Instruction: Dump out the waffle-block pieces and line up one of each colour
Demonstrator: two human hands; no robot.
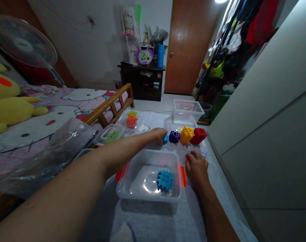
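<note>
My left hand (158, 135) reaches past a clear plastic tub (149, 196) and closes on a small blue block piece (165, 138). Beside it stand a purple block ball (174, 136), a yellow one (186, 134) and a red one (198, 135) in a row. A blue block cube (164, 180) lies inside the tub. My right hand (197, 167) rests at the tub's right side by its orange latch (183, 176), fingers curled; I cannot make out anything in them.
An empty clear tub (187, 111) stands further back. Small lidded boxes hold orange pieces (131, 120) and green pieces (110, 135). A wooden bed rail (110, 104) and clear plastic bag (52, 151) lie left; a white cabinet wall (263, 127) rises right.
</note>
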